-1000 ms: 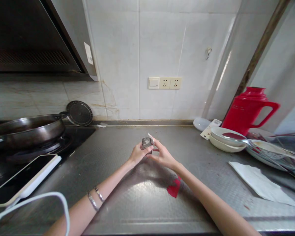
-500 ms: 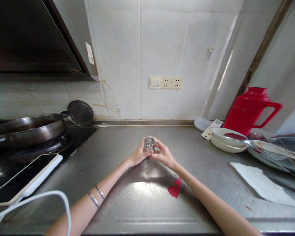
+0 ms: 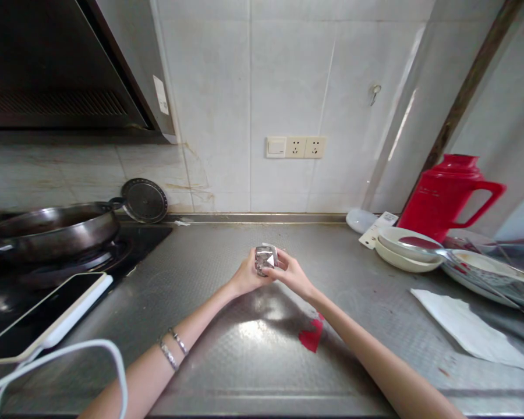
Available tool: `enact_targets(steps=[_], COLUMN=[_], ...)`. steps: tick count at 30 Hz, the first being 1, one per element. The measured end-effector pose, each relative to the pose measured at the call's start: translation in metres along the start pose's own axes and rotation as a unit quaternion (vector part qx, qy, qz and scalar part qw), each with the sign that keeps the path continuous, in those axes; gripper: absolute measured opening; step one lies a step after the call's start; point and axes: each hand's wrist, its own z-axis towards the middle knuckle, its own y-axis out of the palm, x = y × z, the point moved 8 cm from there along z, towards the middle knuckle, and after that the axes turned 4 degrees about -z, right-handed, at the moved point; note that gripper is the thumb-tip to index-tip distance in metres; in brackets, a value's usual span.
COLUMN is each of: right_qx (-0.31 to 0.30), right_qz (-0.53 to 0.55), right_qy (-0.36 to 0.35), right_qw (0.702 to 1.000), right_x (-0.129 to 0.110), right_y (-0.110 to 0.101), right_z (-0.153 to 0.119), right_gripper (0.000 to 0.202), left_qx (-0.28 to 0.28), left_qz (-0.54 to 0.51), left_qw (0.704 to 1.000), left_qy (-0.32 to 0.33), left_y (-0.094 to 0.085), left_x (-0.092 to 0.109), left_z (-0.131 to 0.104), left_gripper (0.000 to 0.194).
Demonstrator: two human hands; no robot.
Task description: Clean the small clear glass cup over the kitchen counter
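Above the steel counter (image 3: 227, 361), at the middle of the head view, a small silvery cube (image 3: 263, 256) is held between both hands. Its faces are shiny and patterned, with a bright triangular patch at its right side; the pattern is too small to make out. My left hand (image 3: 244, 276) is closed round its left side and underside. From the right, my right hand (image 3: 293, 273) grips it with bent fingers and the thumb across its lower front. The fingers partly hide its edges. Two silver bracelets (image 3: 173, 348) circle my left wrist.
At left are a pan (image 3: 61, 230) on the black stove (image 3: 144, 241), a phone (image 3: 43, 317) and a white cable (image 3: 87, 343). Bowls (image 3: 408, 256), a red thermos jug (image 3: 445, 195) and a paper napkin (image 3: 471, 329) stand or lie at right. Red tape (image 3: 311, 336) marks the counter.
The cube has turned in my hands, and a bright triangular patch now shows on it. My right thumb has shifted onto its lower front. The arms have hardly moved.
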Motion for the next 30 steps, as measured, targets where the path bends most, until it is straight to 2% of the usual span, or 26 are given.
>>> enact_targets(steps=[3,6,9,13,21,23,26,30], right_qx=[-0.013,-0.012,0.025,0.086,0.145,0.139,0.105,0.026], right_qz=[0.003,-0.035,-0.096,-0.139,-0.215,-0.223,-0.259,-0.358], right_qy=[0.006,-0.003,-0.018,-0.025,-0.083,-0.100,-0.170,-0.318], right_qw=[1.000,0.999,0.995,0.986,0.962,0.960,0.945,0.877], right_x=[0.001,-0.005,-0.010,-0.006,-0.012,-0.016,-0.029,-0.052], right_y=[0.001,-0.003,-0.014,-0.026,-0.034,-0.033,-0.024,0.003], right_z=[-0.002,-0.002,-0.001,0.002,-0.002,-0.004,-0.008,-0.022], right_gripper=[0.059,0.047,0.041,0.041,0.038,0.035,0.026,0.031], left_qx=[0.002,0.015,0.018,0.007,-0.005,0.004,0.008,0.017], left_qz=[-0.010,-0.009,-0.015,-0.041,-0.046,-0.032,-0.010,0.022], left_qw=[1.000,1.000,1.000,0.999,0.999,0.999,1.000,0.998], left_qy=[0.003,0.005,0.000,-0.006,-0.008,0.002,0.008,0.056], left_y=[0.000,-0.001,0.000,0.005,0.013,0.012,0.012,0.012], left_x=[-0.003,-0.002,0.001,0.006,0.009,0.012,0.011,0.012], left_z=[-0.001,-0.002,-0.004,-0.006,-0.010,-0.011,-0.011,-0.009], left_gripper=[0.065,0.064,0.065,0.066,0.068,0.071,0.074,0.070])
